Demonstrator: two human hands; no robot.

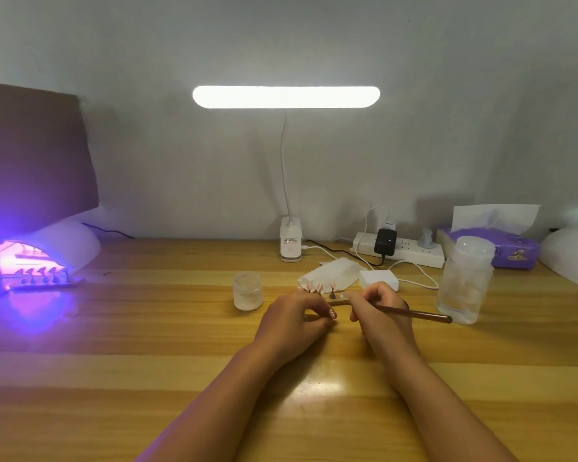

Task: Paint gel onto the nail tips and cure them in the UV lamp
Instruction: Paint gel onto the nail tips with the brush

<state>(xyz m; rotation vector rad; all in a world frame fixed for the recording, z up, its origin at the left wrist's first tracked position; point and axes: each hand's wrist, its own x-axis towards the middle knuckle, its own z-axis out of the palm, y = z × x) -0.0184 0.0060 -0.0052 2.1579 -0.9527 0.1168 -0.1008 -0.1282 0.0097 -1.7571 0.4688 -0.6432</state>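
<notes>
Head-worn view – looking forward and down, close over the table.

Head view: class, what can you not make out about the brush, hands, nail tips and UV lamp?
- Brush bristles: head view, lost behind the right hand, too small.
- Left hand grip: head view, its curled fingers hide any contents.
- Nail tips gel: head view, too small.
- UV lamp inside: head view, purple glare.

Your bare forearms stretch forward over the bench, hands near each other but not touching, your left hand pinching a pink nail tip with curled fingers and your right hand gripping a brush.
</notes>
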